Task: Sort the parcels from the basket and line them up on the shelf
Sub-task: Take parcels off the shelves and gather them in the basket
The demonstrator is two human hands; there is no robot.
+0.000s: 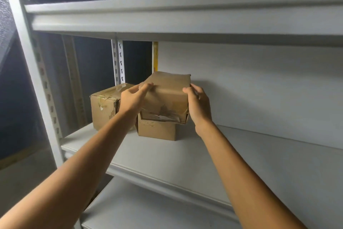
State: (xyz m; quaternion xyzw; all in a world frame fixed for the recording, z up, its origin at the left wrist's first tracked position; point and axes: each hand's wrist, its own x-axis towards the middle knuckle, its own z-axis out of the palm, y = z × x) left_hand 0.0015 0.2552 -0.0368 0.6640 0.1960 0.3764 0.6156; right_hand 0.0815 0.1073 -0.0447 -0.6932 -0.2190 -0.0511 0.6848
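Note:
A brown cardboard parcel [168, 95] sits on top of a smaller cardboard box [156, 130] on the grey shelf [185, 156]. My left hand [132, 98] grips the top parcel's left side, fingers curled over its upper edge. On the parcel's right side my right hand [198, 104] holds it, thumb on top. A third taped cardboard box [104, 106] stands just left of them, partly hidden by my left hand. The basket is out of view.
The shelf stretches to the right of the boxes. Another shelf board [185, 19] runs close above. A slotted white upright [117, 61] stands behind the boxes and a corner post [37, 80] at the left. A lower shelf [148, 214] shows below.

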